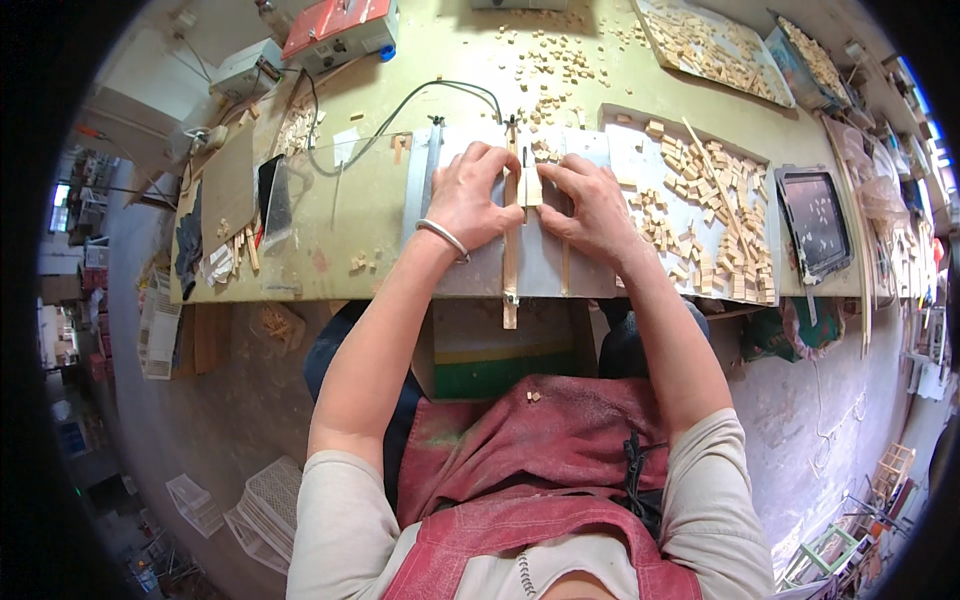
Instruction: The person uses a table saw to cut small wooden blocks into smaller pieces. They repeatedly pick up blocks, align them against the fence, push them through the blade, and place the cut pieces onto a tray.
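A small pale wooden block (531,188) lies on the grey metal plate (540,262) in front of me, between my two hands. My left hand (468,197) is curled, its thumb and forefinger closing on the block's left side, over a narrow wooden strip (511,262) fixed along the plate. From the right, the bent thumb and forefinger of my right hand (590,205) press on the same block. Just beyond the block, a thin dark slot or blade (525,156) shows in the plate; which of the two, I cannot tell.
Right of the plate is a shallow tray (690,283) of cut wooden blocks and a long stick. A black-framed tray (815,225) stands farther right. Loose blocks (560,65) scatter at the back. A clear sheet (340,230) and a black cable (400,105) lie to the left.
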Tool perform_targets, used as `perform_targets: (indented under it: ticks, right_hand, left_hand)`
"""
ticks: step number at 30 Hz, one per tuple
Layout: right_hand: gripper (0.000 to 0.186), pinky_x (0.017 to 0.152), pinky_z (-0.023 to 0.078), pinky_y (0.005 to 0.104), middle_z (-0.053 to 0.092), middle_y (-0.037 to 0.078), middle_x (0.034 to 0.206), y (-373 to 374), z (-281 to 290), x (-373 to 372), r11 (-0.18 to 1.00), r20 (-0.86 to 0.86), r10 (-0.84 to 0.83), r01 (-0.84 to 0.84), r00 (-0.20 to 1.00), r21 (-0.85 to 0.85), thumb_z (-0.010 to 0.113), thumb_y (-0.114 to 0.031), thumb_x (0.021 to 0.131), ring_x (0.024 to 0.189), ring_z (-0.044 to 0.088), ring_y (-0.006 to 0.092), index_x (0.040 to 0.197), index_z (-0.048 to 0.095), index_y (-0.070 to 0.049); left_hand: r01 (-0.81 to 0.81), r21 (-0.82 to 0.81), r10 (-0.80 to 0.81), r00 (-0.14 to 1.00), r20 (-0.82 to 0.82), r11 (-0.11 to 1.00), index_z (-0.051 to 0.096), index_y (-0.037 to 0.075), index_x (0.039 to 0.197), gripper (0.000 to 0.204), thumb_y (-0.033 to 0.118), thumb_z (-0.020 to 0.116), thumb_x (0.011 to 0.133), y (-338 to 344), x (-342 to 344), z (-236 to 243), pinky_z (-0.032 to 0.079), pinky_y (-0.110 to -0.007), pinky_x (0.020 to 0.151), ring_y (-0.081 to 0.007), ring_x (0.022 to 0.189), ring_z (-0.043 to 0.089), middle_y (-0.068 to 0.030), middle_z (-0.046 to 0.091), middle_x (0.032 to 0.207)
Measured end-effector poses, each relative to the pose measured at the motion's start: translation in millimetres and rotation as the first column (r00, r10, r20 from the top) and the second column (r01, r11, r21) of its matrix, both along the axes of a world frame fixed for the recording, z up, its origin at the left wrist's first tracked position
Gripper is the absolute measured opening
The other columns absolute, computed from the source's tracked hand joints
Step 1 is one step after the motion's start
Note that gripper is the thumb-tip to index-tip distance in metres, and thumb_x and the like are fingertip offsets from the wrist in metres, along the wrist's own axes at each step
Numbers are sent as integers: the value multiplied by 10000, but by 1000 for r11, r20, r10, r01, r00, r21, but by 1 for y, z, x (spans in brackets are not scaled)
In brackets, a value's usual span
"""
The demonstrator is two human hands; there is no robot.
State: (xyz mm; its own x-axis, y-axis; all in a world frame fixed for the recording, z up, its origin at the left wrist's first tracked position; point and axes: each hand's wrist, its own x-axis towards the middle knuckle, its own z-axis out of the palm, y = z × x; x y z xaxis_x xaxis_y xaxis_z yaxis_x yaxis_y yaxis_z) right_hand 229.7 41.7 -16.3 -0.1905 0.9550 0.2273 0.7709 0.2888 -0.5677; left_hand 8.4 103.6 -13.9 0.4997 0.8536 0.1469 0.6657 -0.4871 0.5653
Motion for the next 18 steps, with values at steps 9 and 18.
perform_targets:
  ticks: [9,18]
  right_hand:
    - [434,980,477,441,668,125,1111,-43,1,3,998,45,9,-12,999,53,775,-270,843,1082,671,315,1223,729,-65]
    - [512,998,484,432,666,119,1128,-71,2,-24,995,16,80,-80,997,62,807,-212,832,1087,669,314,1308,715,-51]
  left_hand:
    - [220,-72,-228,963,-142,973,735,177,1146,440,361,832,758,-54,-23,36,401,-478,1123,-343,1254,594,-116,619,1282]
    - [130,-88,-132,991,-28,988,702,150,1223,507,327,870,778,-65,-30,22,444,-471,1071,-347,1209,631,-97,656,1200]
